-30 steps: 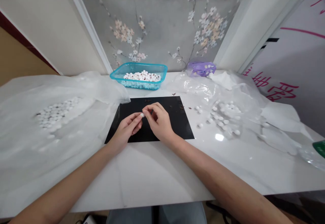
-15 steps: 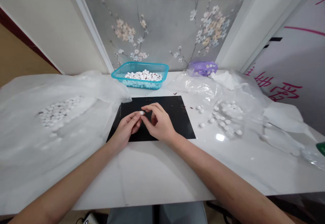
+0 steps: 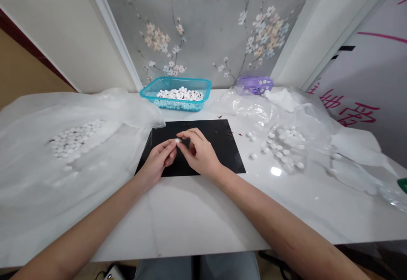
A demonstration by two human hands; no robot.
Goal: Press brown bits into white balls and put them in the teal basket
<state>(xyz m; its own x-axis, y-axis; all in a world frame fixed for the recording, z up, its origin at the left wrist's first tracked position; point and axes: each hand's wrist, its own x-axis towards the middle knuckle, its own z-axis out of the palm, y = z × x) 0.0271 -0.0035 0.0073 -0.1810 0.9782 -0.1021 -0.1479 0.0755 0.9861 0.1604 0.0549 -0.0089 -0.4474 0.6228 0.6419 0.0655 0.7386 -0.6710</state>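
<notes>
A small white round piece [image 3: 178, 140] is pinched between the thumb and fingertips of my left hand [image 3: 160, 156]. My right hand [image 3: 200, 153] meets it from the other side, thumb against the piece and index finger bent over its top. Both hands are above a black mat [image 3: 219, 144] on the white table. Several small dark brown bits [image 3: 230, 134] lie at the mat's right side, and a few more [image 3: 187, 124] near its far edge. Whether a brown bit is also between my fingers is too small to tell.
Behind the mat stands a blue plastic basket [image 3: 146, 92] of white pieces with brown bits. On the left, a clear plastic bag [image 3: 104, 178] contains many white pieces. Loose white pieces [image 3: 279, 154] and another bag [image 3: 318, 123] lie at right, with a purple packet [image 3: 254, 85] behind.
Almost nothing differs. Both hands hold the same place over the mat, and my right thumb and index finger have shifted only slightly at the white piece.
</notes>
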